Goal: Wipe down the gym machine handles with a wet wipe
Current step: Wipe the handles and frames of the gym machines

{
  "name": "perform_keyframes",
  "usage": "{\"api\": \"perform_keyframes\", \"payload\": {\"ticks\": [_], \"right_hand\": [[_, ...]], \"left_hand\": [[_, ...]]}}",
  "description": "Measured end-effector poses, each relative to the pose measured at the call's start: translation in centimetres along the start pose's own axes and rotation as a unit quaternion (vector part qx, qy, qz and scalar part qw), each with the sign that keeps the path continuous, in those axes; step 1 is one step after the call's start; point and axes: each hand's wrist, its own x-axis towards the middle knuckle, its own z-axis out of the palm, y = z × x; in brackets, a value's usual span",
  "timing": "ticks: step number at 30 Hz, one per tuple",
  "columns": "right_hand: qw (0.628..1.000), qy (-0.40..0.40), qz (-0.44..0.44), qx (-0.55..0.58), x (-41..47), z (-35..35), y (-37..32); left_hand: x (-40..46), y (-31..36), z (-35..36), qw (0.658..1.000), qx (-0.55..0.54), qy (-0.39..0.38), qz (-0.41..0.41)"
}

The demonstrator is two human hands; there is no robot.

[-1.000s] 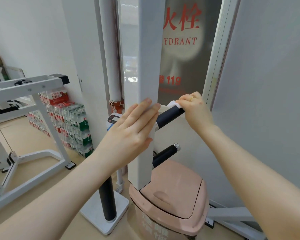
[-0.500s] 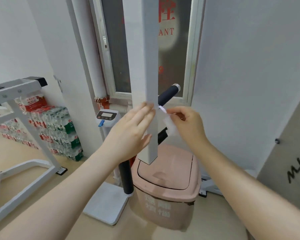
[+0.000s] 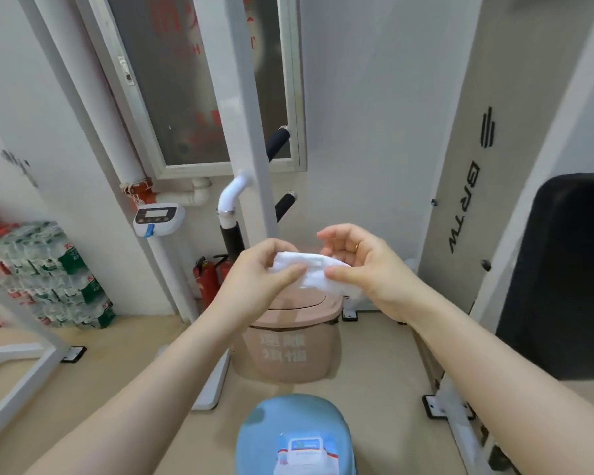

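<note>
Both my hands pinch the crumpled white wet wipe [image 3: 318,273] over the pink plastic bin [image 3: 288,347]: left fingers [image 3: 285,273], right fingers [image 3: 340,275].

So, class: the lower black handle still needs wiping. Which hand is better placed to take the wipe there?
Probably right: the right hand pinches the wipe and sits nearer the lower handle than the left hand.

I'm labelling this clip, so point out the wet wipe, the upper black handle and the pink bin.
wet wipe [image 3: 314,272], head view, middle of the white sheet.
upper black handle [image 3: 277,142], head view, middle of the grip.
pink bin [image 3: 285,351], head view, front wall.
</note>
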Motion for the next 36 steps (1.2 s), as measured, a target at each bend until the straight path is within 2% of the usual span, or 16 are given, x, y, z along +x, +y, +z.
{"api": "perform_keyframes", "payload": {"ticks": [4,6,10,12,14,15,18,22,27,32,36], "right_hand": [[0.994,-0.036,0.09,-0.051,-6.1,-1.9,-0.7],[0.989,-0.061,0.114,-0.067,-9.7,-3.3,-1.3],[0.991,0.009,0.117,-0.059,-17.9,-7.4,-2.2],[0.99,0.046,0.126,-0.046,-22.7,-9.7,-2.3],[0.987,0.073,0.136,-0.04,-27.8,-11.8,-2.6],[0.986,0.084,0.14,-0.038,-30.1,-12.8,-2.8],[0.982,0.097,0.158,-0.044,-36.0,-16.2,-4.1],[0.983,0.084,0.153,-0.053,-40.7,-21.0,-5.8],[0.99,0.101,0.097,-0.037,-43.3,-26.9,-5.8],[0.983,0.12,0.096,-0.095,-43.1,-35.2,-4.8],[0.962,0.197,0.078,-0.174,-41.0,-42.6,-3.7]], "left_hand": [[-3.8,2.7,2.7,0.985,-0.162,-0.045,-0.04],[-6.0,4.1,5.4,0.962,-0.257,-0.067,-0.06],[-11.8,7.2,12.9,0.909,-0.391,-0.099,-0.109],[-15.4,8.7,17.1,0.89,-0.414,-0.142,-0.129],[-18.9,10.5,21.1,0.888,-0.399,-0.172,-0.149],[-20.4,11.4,22.9,0.898,-0.374,-0.175,-0.15],[-23.5,14.8,26.7,0.934,-0.295,-0.169,-0.113],[-25.1,18.6,30.4,0.955,-0.234,-0.174,-0.061],[-23.7,20.8,35.1,0.937,-0.259,-0.235,-0.015],[-19.5,23.2,41.5,0.935,-0.234,-0.264,0.024],[-14.2,25.4,47.8,0.933,-0.213,-0.287,0.039]]}}
